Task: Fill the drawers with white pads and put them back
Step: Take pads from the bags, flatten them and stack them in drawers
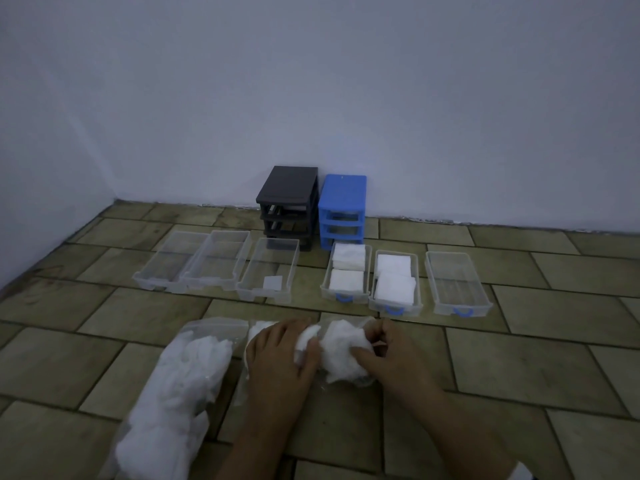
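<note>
Presently on the tiled floor (519, 358), by the wall: one black drawer frame (289, 206) and one blue drawer frame (343, 211), side by side, all slots vacant.

Before them, a row of six clear drawers. Left group of three: far-left drawer (162, 263), its neighbour (218, 259) touching it, and a third (268, 268) holding a single small white pad (273, 282). Right group of three, with blue handles: first drawer (346, 275) with two stacks of white pads; second (394, 282) likewise stocked, its nearer stack sitting askew; third (457, 282) bare.

Nearest the person: a large clear bag of white pads (180, 375) lying at left, and a smaller clear bag (343, 355) of the same between the hands. Left hand (280, 355) lies on the smaller bag, fingers curled round its white contents. Right hand (384, 351) pinches the bag's right end.
</note>
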